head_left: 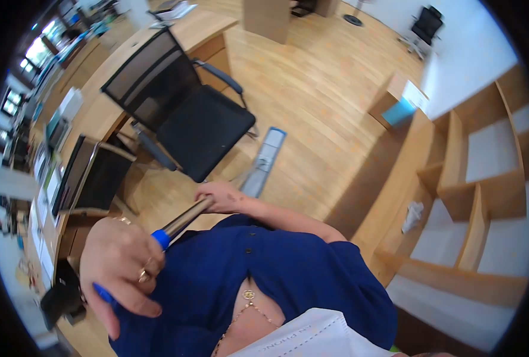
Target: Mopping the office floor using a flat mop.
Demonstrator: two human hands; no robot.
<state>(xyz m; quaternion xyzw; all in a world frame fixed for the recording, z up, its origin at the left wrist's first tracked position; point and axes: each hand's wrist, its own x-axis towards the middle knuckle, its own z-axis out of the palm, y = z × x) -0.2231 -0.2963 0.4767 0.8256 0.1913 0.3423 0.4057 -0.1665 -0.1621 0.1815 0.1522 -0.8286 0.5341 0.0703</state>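
I hold a flat mop by its metal pole (186, 221), which slants across the front of my dark blue shirt. My left hand (120, 262), with rings on it, is wrapped round the blue grip at the pole's upper end; a bit of blue shows below the fist. Farther down the pole, my right hand (219, 197) is closed round it, its forearm coming across from the right. The long grey mop head (263, 163) with a blue edge lies on the wood floor, just right of a black office chair (202, 128).
Desks (184, 35) with papers and equipment run along the left, with a second black chair (94, 175) there. On the right stands a wooden shelf unit (473, 196) holding a crumpled white item (412, 216). A cardboard box (390, 98) sits beyond it, and another chair (425, 27) farther back.
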